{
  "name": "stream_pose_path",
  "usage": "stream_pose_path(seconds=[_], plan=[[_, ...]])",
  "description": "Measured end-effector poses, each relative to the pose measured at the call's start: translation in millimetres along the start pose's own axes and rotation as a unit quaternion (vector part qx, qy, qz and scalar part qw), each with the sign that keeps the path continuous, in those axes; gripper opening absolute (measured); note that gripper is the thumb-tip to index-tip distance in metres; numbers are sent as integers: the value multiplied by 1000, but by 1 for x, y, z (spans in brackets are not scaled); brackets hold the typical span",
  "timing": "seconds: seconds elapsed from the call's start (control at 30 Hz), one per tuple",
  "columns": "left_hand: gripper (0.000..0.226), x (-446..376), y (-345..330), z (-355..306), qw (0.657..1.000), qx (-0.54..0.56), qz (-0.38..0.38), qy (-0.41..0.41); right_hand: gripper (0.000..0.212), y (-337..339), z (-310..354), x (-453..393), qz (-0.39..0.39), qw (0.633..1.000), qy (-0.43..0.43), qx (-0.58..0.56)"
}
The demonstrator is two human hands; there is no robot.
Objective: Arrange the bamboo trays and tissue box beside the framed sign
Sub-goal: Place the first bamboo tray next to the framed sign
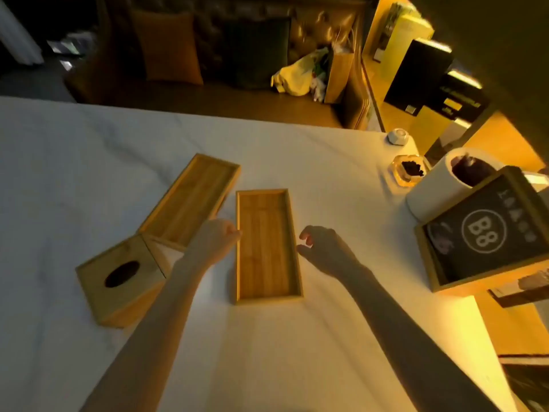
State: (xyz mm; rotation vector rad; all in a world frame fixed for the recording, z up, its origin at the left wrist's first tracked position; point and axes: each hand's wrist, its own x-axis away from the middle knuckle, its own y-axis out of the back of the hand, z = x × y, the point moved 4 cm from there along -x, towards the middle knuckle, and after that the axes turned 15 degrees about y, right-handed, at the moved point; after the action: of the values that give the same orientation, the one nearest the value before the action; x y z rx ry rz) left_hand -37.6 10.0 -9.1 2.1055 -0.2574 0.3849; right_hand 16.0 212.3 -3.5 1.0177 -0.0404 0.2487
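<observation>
One bamboo tray (266, 248) lies lengthwise in the middle of the white table (74, 173), empty. A second bamboo tray (193, 200) lies tilted to its left, its near end resting on the bamboo tissue box (118, 281), which has an oval slot on top. My left hand (218, 237) touches the middle tray's left rim with curled fingers. My right hand (322, 248) hovers just right of that tray, fingers apart and holding nothing. The framed sign (487, 233), dark with "B8" on it, stands at the table's right edge.
A white paper roll (439, 188) lies behind the sign. Beyond it sit a glass ashtray (410, 172) and a small white object (398, 136). A sofa with cushions and bags (303, 75) is past the table's far edge. Shelving stands at the right.
</observation>
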Motion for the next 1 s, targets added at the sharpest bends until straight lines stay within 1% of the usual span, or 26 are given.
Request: stream_pose_path(seconds=[0.03,0.1,0.2,0.27,0.37,0.43,0.5,0.57,0.67,0.8,0.87,0.93,1.0], plan=[[23,2,-9,4,1000,5,-11,0,32,-10,-2,4,-3,1000,-19,-5],[20,4,-25,16,997,27,-70,13,39,-31,-13,12,-30,998,-51,-29],[33,16,-54,32,990,31,-137,9,47,-64,-24,29,-32,995,-82,-45],[42,15,-70,43,986,-19,-163,-1,51,-78,-29,38,-32,995,-92,-31],[51,12,-92,56,988,-79,-126,35,54,-98,-28,51,-18,996,-84,21],[50,9,-98,60,991,-77,-98,53,55,-107,-27,55,-17,996,-86,21],[46,7,-101,60,993,-67,-83,54,54,-112,-26,57,-24,995,-94,7],[44,6,-102,59,995,-37,-68,64,53,-115,-25,56,-35,995,-98,-5],[44,6,-100,56,995,-7,-67,69,51,-114,-25,50,-38,994,-98,-43],[43,5,-95,55,996,-1,-71,58,52,-109,-29,48,-12,992,-77,-103],[40,3,-91,55,996,19,-64,67,50,-108,-30,50,-15,989,-65,-131],[41,3,-86,55,994,53,-29,89,46,-103,-27,51,-41,981,-54,-182],[44,4,-81,52,988,101,32,115,38,-92,-24,54,-58,969,-69,-228]])
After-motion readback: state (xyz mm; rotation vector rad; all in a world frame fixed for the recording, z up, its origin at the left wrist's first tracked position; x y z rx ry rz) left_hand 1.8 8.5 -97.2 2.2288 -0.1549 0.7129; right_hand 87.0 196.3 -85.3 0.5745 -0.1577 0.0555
